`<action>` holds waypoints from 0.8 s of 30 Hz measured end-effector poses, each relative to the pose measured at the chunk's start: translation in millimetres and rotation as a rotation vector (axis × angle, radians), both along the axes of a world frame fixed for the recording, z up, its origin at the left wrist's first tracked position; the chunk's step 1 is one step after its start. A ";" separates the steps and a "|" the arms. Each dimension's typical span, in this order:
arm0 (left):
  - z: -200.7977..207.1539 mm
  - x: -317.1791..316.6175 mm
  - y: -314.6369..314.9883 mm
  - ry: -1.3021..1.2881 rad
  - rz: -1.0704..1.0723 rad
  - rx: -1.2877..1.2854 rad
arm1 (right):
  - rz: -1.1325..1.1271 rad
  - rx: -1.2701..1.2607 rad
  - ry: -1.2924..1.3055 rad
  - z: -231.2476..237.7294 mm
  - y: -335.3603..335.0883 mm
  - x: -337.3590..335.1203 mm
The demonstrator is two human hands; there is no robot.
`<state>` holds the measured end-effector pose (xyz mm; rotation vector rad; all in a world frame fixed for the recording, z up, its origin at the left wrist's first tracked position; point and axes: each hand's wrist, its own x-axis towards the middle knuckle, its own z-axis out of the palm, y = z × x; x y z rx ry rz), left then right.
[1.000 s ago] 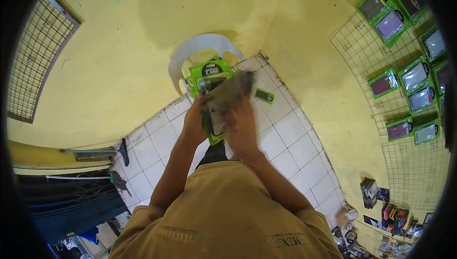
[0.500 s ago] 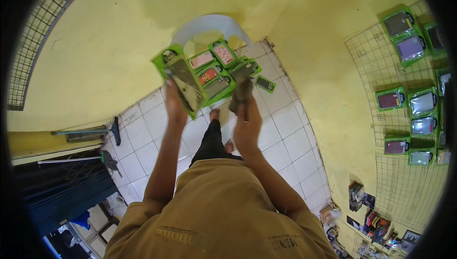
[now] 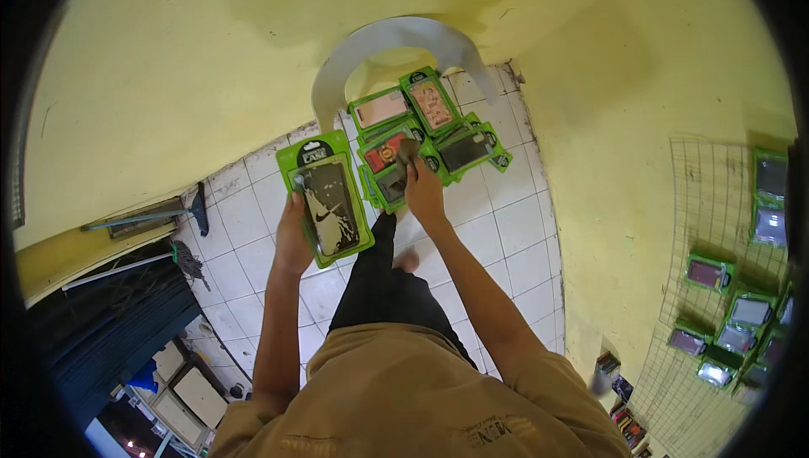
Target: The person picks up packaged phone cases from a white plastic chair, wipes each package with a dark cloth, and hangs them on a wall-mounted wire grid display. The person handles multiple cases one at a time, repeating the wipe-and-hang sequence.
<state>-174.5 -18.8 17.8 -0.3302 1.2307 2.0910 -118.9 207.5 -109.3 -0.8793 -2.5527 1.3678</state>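
My left hand (image 3: 292, 235) grips the lower left edge of a green-bordered phone case package (image 3: 334, 209). Behind its clear window is a black case with a pale splash pattern. In my right hand (image 3: 424, 192) is a bunched dark brown cloth (image 3: 409, 153), pinched in the fingers. That hand is over several more phone case packages lying on the chair seat. Among them are a pink case package (image 3: 382, 111), a patterned pink case package (image 3: 432, 107), a red case package (image 3: 389, 149) and a dark case package (image 3: 466, 151).
The pale plastic chair (image 3: 337, 58) stands against the yellow wall (image 3: 278, 28). White floor tiles (image 3: 480, 247) surround it. At left are a squeegee (image 3: 200, 209) and a mop (image 3: 187, 262). To the right, a wire rack (image 3: 674, 289) holds more packaged cases.
My left hand has brought the package lower and turned it more upright. My right hand has moved left with the cloth, toward the packages. The view has shifted.
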 end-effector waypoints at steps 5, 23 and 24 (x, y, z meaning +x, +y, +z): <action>-29.9 -10.6 11.6 -0.059 -0.017 -0.136 | 0.155 0.278 -0.056 -73.1 10.8 -64.7; -35.3 -74.9 26.9 -0.038 -0.672 -0.106 | -0.389 -0.451 0.054 62.8 -56.5 58.4; -26.5 -81.5 27.3 0.084 -0.727 -0.024 | -0.439 -0.491 0.115 84.1 -64.6 54.0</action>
